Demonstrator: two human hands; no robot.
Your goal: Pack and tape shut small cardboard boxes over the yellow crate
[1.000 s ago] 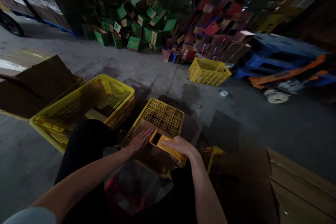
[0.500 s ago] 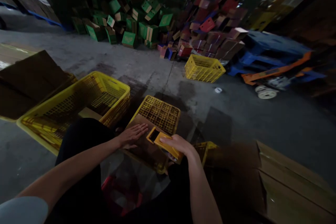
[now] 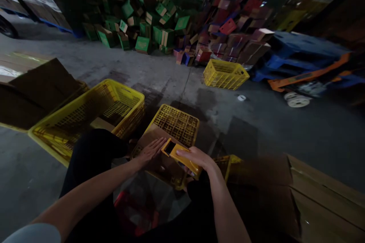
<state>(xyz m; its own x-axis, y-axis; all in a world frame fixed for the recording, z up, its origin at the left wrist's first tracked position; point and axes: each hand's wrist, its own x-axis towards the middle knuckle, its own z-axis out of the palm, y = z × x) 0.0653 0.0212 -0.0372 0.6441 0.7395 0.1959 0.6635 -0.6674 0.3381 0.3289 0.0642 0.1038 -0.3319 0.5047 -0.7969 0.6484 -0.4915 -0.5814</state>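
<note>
My right hand (image 3: 196, 156) grips a small yellow-orange carton (image 3: 182, 158) whose open end faces away from me. It rests on a brown cardboard sheet (image 3: 155, 148) lying over an upturned yellow crate (image 3: 178, 123) in front of my knees. My left hand (image 3: 150, 152) lies flat, fingers stretched out, on that cardboard right beside the carton's open end.
A large yellow basket (image 3: 94, 112) stands at my left, with flat brown cardboard (image 3: 37, 87) beyond it. Stacked flat cardboard (image 3: 313, 197) lies at my right. Farther off are another yellow crate (image 3: 225, 74), heaps of green (image 3: 142, 19) and red boxes (image 3: 228, 34), and blue pallets (image 3: 299, 55).
The view shifted slightly. My left hand slid a little nearer the carton's open end; my right hand keeps its hold on the carton.
</note>
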